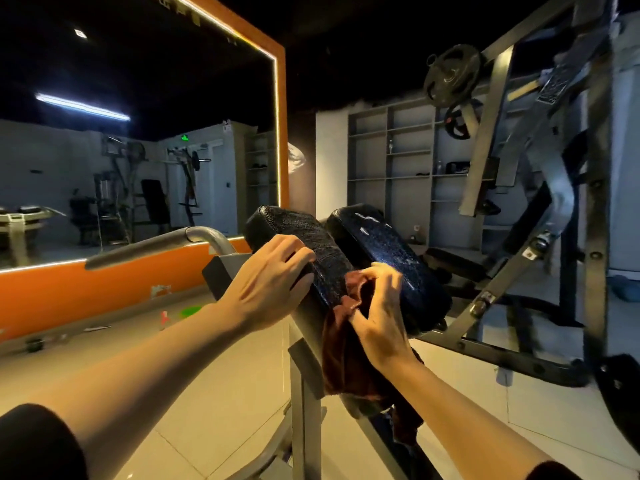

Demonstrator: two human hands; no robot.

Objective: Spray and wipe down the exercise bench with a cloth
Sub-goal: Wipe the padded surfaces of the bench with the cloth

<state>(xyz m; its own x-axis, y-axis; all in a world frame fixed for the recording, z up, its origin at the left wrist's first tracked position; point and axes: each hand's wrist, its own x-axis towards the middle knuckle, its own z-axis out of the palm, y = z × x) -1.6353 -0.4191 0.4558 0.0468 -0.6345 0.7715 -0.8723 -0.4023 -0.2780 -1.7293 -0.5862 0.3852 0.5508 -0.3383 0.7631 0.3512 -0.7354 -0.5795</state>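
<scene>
Our two forearms reach up from the bottom edge toward the exercise bench [304, 341], whose two black pads sit side by side on a grey metal post. We count two pads, one cloth, two hands; no spray bottle shows anywhere we can see. Our left hand [273, 275] lies over the left pad [311, 237], fingers curved across its edge, steadying it. Our right hand [377, 306] pinches the dark red cloth [346, 358] against the lower corner of the right pad [384, 251], the rest of the cloth hanging down along the post. That right pad glistens with wet streaks, so we judge we are in the wiping step, spray already on. Next we would need to spread the bunched cloth flatter and sweep it up across the wet face, then do the left pad.
</scene>
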